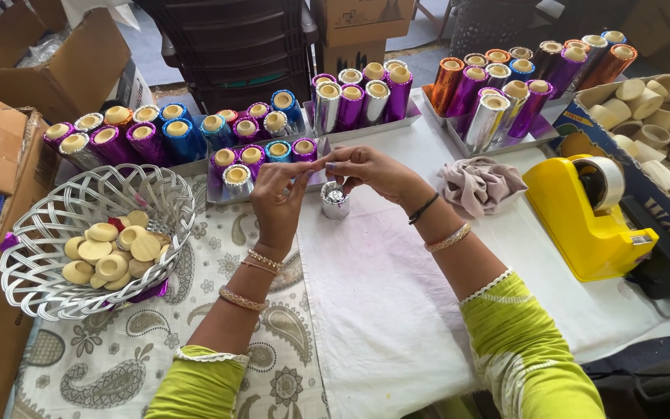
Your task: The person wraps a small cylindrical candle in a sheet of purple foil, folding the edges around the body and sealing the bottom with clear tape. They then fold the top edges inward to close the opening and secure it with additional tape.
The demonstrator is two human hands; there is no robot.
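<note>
Fingertips of the left hand point(277, 190) and right hand point(366, 167) pinch narrowly together on something too small to identify, just above the short silver-foil-wrapped cylinder point(335, 200) standing on the white-cloth tabletop point(381, 310), so steadiness probably matters.

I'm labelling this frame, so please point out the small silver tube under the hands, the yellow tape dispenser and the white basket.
Silver tube point(335, 200), head view, on its foil side.
Yellow tape dispenser point(575, 221), head view, on its yellow body.
White basket point(48, 221), head view, on its woven wall.
</note>
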